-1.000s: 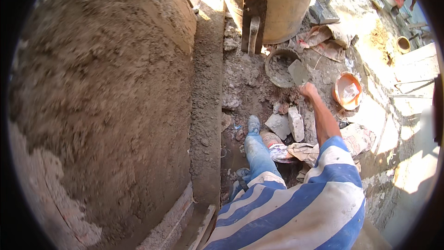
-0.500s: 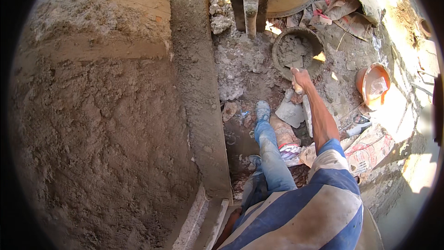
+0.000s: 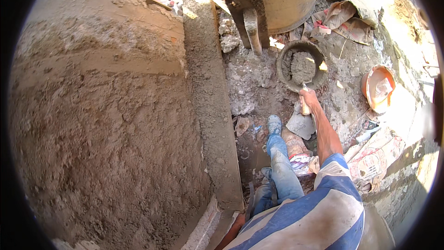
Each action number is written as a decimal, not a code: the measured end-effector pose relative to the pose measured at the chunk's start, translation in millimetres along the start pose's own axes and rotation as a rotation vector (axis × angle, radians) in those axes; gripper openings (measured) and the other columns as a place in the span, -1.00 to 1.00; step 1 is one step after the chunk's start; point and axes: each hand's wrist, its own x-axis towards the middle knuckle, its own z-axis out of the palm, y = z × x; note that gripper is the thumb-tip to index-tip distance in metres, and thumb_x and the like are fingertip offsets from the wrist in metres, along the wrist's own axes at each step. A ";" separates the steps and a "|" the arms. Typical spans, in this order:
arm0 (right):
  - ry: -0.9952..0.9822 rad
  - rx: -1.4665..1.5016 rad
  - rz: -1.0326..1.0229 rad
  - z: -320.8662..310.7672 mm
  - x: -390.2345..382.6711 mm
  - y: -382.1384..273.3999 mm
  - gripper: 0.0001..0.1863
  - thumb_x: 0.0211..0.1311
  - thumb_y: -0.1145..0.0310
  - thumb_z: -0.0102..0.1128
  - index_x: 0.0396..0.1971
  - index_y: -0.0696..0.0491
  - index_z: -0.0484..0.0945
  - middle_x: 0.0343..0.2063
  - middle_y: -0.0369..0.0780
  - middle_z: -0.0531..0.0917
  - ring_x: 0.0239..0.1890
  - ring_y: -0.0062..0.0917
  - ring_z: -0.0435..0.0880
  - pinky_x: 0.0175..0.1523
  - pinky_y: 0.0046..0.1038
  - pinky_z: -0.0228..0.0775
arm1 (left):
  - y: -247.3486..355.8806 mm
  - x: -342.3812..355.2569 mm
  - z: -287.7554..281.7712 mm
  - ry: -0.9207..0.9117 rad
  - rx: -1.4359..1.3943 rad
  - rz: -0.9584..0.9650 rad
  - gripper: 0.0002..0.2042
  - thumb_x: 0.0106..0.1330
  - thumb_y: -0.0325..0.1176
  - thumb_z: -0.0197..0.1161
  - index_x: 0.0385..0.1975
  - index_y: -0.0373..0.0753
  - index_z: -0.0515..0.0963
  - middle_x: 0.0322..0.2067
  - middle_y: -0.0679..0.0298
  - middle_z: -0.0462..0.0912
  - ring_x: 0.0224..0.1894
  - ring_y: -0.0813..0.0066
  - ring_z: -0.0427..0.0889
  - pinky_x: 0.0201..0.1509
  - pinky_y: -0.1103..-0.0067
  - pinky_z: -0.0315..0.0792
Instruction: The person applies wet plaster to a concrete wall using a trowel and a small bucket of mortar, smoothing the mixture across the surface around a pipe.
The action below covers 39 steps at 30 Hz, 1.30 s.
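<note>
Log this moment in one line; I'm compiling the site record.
right hand: grips trowel handle | at rim of mortar pan | plastered wall on left | left hand: not in view

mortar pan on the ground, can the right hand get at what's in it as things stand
Probably yes. The right hand, gripping a trowel handle, is already at the near rim of the mortar pan, and nothing lies between it and the grey mortar inside.

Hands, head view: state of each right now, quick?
Left hand: not in view.
Right hand: closed around a trowel handle, at the rim of the mortar pan.
</note>
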 end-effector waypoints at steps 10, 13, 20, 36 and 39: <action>-0.098 0.519 -0.464 44.7 -198.1 -69.7 -0.89 0.14 0.25 -0.04 -0.52 -0.07 0.39 -0.70 -0.43 0.35 -0.71 -0.73 0.33 -0.65 -0.63 0.19 | 40.6 -31.0 -34.2 0.557 -0.477 -0.256 -0.47 0.22 0.10 -0.01 0.01 -0.19 0.44 -0.18 0.14 0.57 -0.14 0.35 0.52 -0.12 0.45 0.39; -0.257 0.582 -0.739 60.5 -278.7 -110.4 -0.81 0.25 0.31 -0.08 -0.20 0.07 0.35 -0.60 -0.38 0.35 -0.63 -0.70 0.32 -0.54 -0.61 0.23 | -20.9 -16.3 -20.4 0.773 -0.520 -0.072 -0.50 0.20 0.05 0.05 0.01 -0.18 0.45 -0.14 0.12 0.57 -0.12 0.31 0.54 -0.07 0.46 0.39; 0.079 0.670 -1.268 108.0 -480.9 -192.2 -0.87 0.19 0.39 0.08 -0.36 0.11 0.39 -0.51 -0.28 0.47 -0.49 -0.64 0.45 -0.39 -0.65 0.37 | -147.6 27.3 56.4 0.951 -0.804 -0.143 -0.54 0.13 0.10 0.05 -0.20 -0.15 0.58 -0.21 0.08 0.60 -0.13 0.23 0.56 -0.07 0.44 0.39; -0.399 -0.835 -1.536 374.0 -537.0 153.3 -0.68 0.07 0.35 0.04 -0.14 0.11 0.36 -0.62 -0.06 0.46 -0.53 -0.25 0.48 -0.44 -0.33 0.30 | -233.9 34.9 231.0 0.575 -0.591 -0.179 -0.51 0.15 0.04 -0.03 -0.15 -0.26 0.49 -0.11 -0.10 0.51 -0.02 0.02 0.48 0.04 0.29 0.32; -0.614 -0.842 -0.884 269.6 -579.0 270.0 -0.56 -0.07 0.30 0.17 -0.13 0.07 0.34 -0.63 0.01 0.47 -0.48 -0.05 0.51 -0.35 -0.20 0.34 | -226.9 27.0 213.9 0.606 -0.574 -0.135 -0.50 0.15 0.04 -0.03 -0.12 -0.27 0.47 -0.10 -0.10 0.50 -0.01 0.02 0.47 0.05 0.29 0.32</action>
